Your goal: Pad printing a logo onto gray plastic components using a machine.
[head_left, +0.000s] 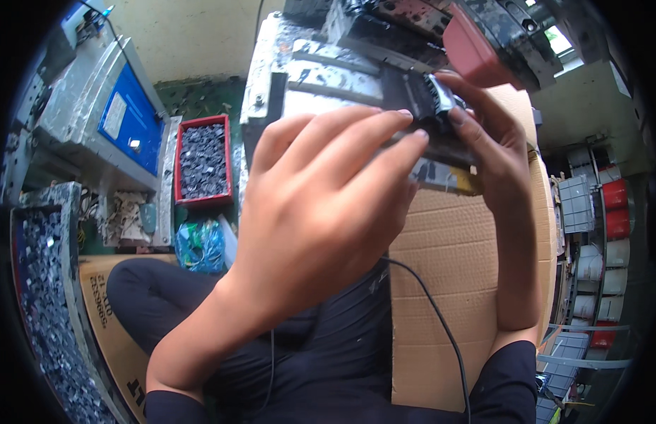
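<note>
In front of a machine with a grey, black-smeared bed, both my hands are raised. My right hand (494,134) pinches a small silver-and-black part (441,95) between thumb and fingers at the machine's right side. What kind of part it is cannot be made out. My left hand (328,184) reaches across the middle, palm down, its fingers stretched toward that part and a little apart from it. Behind the fingertips lies a dark block (402,95) of the machine, beside pale ridged bars (335,78). The left thumb is mostly hidden.
A pink-red block (476,46) hangs from the machine above my right hand. At left stand a red bin (178,169) of dark pieces, a long trough (72,233) of similar pieces and a blue-fronted cabinet (133,116). Cardboard (441,283) and a black cable (441,318) lie below; shelves (589,240) stand right.
</note>
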### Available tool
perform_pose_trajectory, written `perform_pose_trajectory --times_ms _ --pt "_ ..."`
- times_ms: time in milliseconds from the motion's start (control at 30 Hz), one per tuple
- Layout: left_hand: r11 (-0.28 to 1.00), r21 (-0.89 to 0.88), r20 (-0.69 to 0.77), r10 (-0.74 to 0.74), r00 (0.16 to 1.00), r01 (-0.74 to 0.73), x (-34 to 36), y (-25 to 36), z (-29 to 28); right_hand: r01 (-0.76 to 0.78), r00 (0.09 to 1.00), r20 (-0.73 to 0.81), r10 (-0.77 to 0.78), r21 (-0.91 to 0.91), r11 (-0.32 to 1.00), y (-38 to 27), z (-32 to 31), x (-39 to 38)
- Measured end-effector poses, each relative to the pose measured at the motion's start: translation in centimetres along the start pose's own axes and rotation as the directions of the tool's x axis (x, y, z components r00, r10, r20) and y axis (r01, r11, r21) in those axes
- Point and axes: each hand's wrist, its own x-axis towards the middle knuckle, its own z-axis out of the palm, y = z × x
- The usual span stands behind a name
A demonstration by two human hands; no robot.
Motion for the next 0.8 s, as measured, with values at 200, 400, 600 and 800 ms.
perform_pose_trajectory --times_ms 200,400,600,800 --pt "0.986 -0.162 -0.130 0.019 0.991 -0.040 -2.2 -1.0 -2.7 0.122 0.991 -0.030 -0.128 -0.150 0.981 0.4 -0.4 0.1" --pt "0.988 -0.135 -0.137 -0.087 0.987 0.068 -6.3 -2.2 -4.4 0.235 0.937 -0.104 -0.334 -0.520 0.821 -0.5 -0.9 -0.4" --pt "0.874 -0.396 0.029 -0.295 0.955 0.282 -8.7 -2.3 -4.9 0.556 0.799 0.130 -0.587 -0.531 0.639 -3.7 3.6 -5.5" --pt "0.619 -0.741 0.163 -0.211 0.964 0.261 -8.4 0.0 -4.4 0.721 0.688 0.298 -0.662 -0.382 0.577 -2.4 8.3 -8.1"
